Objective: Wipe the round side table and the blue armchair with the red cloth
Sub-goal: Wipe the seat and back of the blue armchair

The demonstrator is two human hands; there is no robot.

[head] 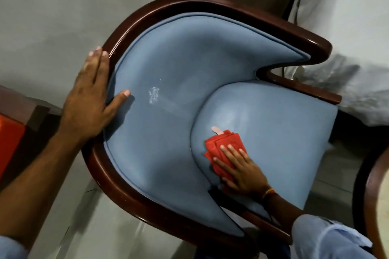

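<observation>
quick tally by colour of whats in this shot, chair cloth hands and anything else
blue: 1, the blue armchair
red: 1, the red cloth under the right hand
orange: 1, box at left edge
bare hands: 2, counting the left hand
total: 5

Pale grey floor (52, 17) is spreading under everything, catching soft light. White bedding (347, 38) is lying at the upper right, and an orange box (9, 143) is sitting at the left edge.

I see light blue sleeves (328, 237) pushed up both forearms, and an orange-yellow thread band (268, 192) around my right wrist.
</observation>
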